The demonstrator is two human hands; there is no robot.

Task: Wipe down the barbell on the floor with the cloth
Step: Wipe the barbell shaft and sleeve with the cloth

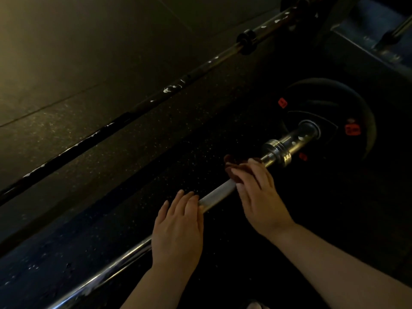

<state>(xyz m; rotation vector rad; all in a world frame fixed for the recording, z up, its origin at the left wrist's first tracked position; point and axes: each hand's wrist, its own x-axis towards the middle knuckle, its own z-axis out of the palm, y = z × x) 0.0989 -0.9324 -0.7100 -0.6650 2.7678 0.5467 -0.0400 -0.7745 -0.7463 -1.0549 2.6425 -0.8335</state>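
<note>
Dim gym floor, speckled rubber matting. Barbell [217,195] lying on the floor [156,139], running from lower left up to a black plate [330,117] at right, chrome collar [277,151] just inside the sleeve. Second, darker bar [111,123] parallel and well apart, farther off.

Right hand [259,192] curled over the shaft near the collar, fingers closed on a dark reddish cloth [234,168] bunched against the bar. Left hand [178,226] laid flat on the shaft lower down, fingers extended, palm resting, gripping nothing.

Handling, judged: bar rigid and heavy, plate loaded, unlikely to shift under wiping pressure but apt to roll slightly on the floor; hence the flat steadying palm. Chrome smooth and slick; lit stretch between the hands looks textured, likely to drag on fabric. Cloth soft, light, easily bunched; best wrapped around the shaft and pinched from above. Underside against the mat probably hard to reach without rotating the bar.
</note>
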